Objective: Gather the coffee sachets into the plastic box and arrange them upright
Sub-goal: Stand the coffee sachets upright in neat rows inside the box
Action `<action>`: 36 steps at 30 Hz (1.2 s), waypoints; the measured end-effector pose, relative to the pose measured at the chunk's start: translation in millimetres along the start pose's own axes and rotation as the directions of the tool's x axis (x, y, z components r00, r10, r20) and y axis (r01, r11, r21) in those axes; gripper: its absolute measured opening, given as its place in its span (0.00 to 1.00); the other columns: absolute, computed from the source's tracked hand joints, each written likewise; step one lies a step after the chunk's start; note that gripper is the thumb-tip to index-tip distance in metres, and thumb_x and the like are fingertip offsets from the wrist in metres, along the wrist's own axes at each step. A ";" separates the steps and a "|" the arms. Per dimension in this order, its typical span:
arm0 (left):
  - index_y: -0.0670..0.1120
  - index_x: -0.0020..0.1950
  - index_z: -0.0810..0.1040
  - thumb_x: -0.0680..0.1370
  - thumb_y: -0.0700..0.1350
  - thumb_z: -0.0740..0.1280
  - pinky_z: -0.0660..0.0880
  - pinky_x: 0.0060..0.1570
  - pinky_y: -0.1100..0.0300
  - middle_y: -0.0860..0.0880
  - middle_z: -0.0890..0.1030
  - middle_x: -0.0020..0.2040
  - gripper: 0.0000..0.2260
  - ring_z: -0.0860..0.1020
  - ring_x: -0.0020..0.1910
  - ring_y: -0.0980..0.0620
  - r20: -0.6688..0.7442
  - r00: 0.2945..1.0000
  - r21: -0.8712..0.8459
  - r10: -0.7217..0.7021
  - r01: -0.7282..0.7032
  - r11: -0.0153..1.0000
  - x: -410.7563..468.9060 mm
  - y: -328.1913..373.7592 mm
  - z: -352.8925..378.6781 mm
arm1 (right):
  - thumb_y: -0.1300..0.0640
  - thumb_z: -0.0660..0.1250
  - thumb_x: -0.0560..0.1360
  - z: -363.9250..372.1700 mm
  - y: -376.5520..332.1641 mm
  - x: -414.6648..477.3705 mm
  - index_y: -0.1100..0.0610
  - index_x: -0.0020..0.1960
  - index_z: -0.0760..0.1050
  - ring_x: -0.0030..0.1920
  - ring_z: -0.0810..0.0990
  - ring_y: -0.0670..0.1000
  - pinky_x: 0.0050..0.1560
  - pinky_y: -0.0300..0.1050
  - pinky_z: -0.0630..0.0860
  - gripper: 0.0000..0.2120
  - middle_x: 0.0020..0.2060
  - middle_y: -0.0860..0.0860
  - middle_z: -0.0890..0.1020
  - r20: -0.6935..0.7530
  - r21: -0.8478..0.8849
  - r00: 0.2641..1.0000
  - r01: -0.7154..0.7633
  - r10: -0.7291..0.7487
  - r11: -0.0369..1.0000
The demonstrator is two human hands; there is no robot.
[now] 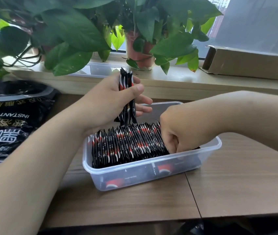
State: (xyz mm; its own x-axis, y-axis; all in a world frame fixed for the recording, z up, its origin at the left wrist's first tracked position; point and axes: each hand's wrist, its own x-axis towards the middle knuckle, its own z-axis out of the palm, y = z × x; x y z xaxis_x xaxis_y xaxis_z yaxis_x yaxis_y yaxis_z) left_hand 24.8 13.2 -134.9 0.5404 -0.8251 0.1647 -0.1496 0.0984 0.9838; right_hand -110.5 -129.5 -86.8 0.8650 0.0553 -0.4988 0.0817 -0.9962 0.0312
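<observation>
A clear plastic box (151,165) sits on a wooden counter (236,184), packed with a row of coffee sachets (126,143) standing on edge. Above its far side, the left hand (111,99) has its fingers clamped around a bundle of sachets (126,82). The right hand (173,134) reaches into the row's right end, fingers curled; whether they grip anything cannot be told.

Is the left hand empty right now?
No, the left hand grips a bundle of coffee sachets above the plastic box.

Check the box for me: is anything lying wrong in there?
Yes: a few loose sachets lie flat against the near wall of the plastic box, beside the upright row instead of standing in it.
</observation>
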 end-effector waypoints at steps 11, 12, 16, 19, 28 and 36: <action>0.41 0.63 0.68 0.82 0.44 0.63 0.83 0.49 0.51 0.38 0.86 0.48 0.12 0.86 0.48 0.41 0.042 0.999 -0.031 -0.006 0.008 0.999 -0.1 -0.2 -1.6 | 0.56 0.75 0.72 3.8 11.0 -13.5 0.55 0.39 0.78 0.30 0.84 0.48 0.33 0.36 0.77 0.07 0.32 0.52 0.85 -0.033 0.448 0.993 -0.087 0.113 0.890; 0.41 0.64 0.68 0.82 0.44 0.63 0.83 0.49 0.51 0.38 0.86 0.48 0.12 0.86 0.48 0.41 0.046 0.999 -0.028 -0.007 0.009 1.000 0.0 -0.3 -1.7 | 0.56 0.75 0.72 9.0 11.2 -9.9 0.54 0.39 0.78 0.29 0.83 0.47 0.33 0.35 0.76 0.07 0.32 0.51 0.85 -0.025 0.407 0.991 -0.107 0.129 0.907; 0.41 0.64 0.68 0.82 0.44 0.63 0.82 0.49 0.51 0.39 0.86 0.48 0.13 0.86 0.48 0.41 0.046 0.999 -0.017 -0.013 0.014 1.000 1.3 -1.3 -2.3 | 0.52 0.75 0.71 16.1 11.3 -2.0 0.50 0.43 0.76 0.28 0.82 0.43 0.35 0.34 0.77 0.07 0.34 0.46 0.85 -0.127 0.326 0.975 -0.132 0.182 0.936; 0.42 0.63 0.68 0.82 0.44 0.63 0.83 0.49 0.52 0.39 0.86 0.48 0.11 0.86 0.48 0.42 0.048 0.999 -0.021 -0.018 0.019 1.000 0.4 -0.5 -2.0 | 0.51 0.76 0.68 23.2 10.9 3.7 0.46 0.51 0.74 0.33 0.80 0.38 0.38 0.33 0.76 0.15 0.36 0.39 0.83 -0.186 0.244 0.966 -0.130 0.177 0.961; 0.42 0.60 0.69 0.82 0.44 0.64 0.83 0.48 0.53 0.38 0.86 0.49 0.10 0.86 0.49 0.42 0.069 0.996 -0.038 -0.047 0.050 0.998 0.4 -0.9 -1.1 | 0.47 0.77 0.69 27.1 19.3 9.0 0.46 0.48 0.81 0.37 0.78 0.39 0.38 0.30 0.73 0.10 0.38 0.41 0.82 -0.296 0.171 0.937 -0.141 0.187 0.975; 0.32 0.60 0.72 0.83 0.45 0.61 0.83 0.49 0.53 0.40 0.86 0.47 0.15 0.86 0.47 0.45 0.058 0.998 -0.109 -0.027 0.034 0.994 1.9 -1.1 -0.8 | 0.50 0.74 0.70 11.6 -2.2 6.0 0.54 0.43 0.81 0.30 0.81 0.52 0.33 0.49 0.80 0.08 0.32 0.50 0.82 -0.812 0.482 0.514 0.325 0.276 0.814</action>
State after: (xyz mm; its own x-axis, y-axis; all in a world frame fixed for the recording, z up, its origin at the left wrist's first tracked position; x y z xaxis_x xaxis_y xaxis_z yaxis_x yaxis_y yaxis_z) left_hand 26.7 11.9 -135.7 0.4958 -0.8582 0.1333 -0.0405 0.1305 0.9906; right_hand -111.2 -127.8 -99.9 0.8696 -0.1914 0.4552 0.1085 -0.8253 -0.5542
